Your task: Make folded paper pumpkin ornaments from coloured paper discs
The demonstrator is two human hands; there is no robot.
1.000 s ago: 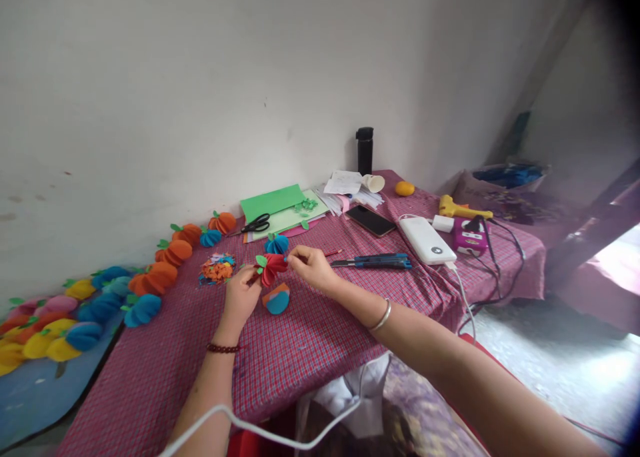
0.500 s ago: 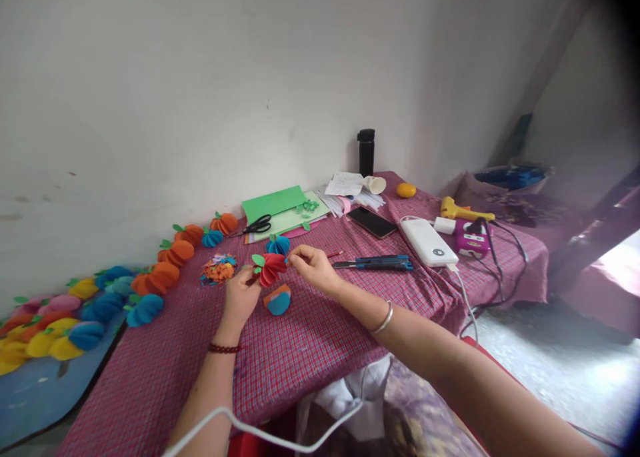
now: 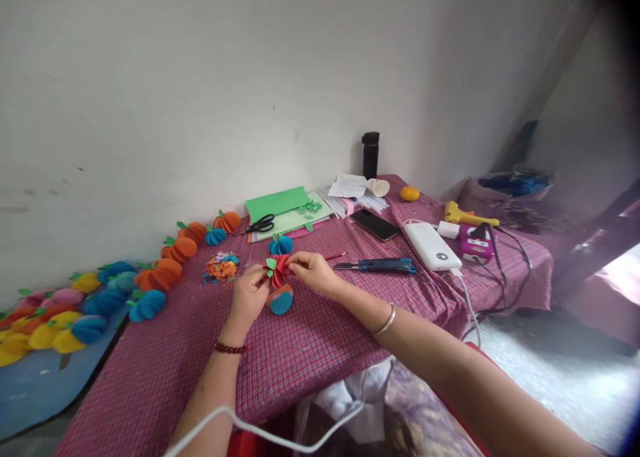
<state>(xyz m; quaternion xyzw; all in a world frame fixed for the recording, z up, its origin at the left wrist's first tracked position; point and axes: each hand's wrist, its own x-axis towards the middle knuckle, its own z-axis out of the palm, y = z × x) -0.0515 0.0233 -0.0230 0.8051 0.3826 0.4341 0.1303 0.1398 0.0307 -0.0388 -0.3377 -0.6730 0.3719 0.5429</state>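
Observation:
A red folded-paper pumpkin (image 3: 279,268) with a green paper leaf (image 3: 271,264) is held between my two hands above the checked tablecloth (image 3: 300,350). My left hand (image 3: 251,293) pinches its left side near the leaf. The fingers of my right hand (image 3: 311,271) are closed on its right edge. Just below lie half-circle paper pieces (image 3: 281,302), blue and orange. A small blue paper pumpkin (image 3: 281,245) stands right behind the red one. Left of my hands is a heap of paper scraps (image 3: 221,267).
Several finished paper pumpkins (image 3: 159,275) line the left side. Behind are scissors (image 3: 261,224), green paper (image 3: 278,204) and a phone (image 3: 375,224). To the right lie blue cutters (image 3: 383,265), a power bank (image 3: 433,245), a purple power strip (image 3: 477,245), a yellow glue gun (image 3: 469,215) and cables.
My right hand has come in from beside the red pumpkin to grip its right edge. The pumpkin has turned and shifted slightly right. The camera view has moved a little.

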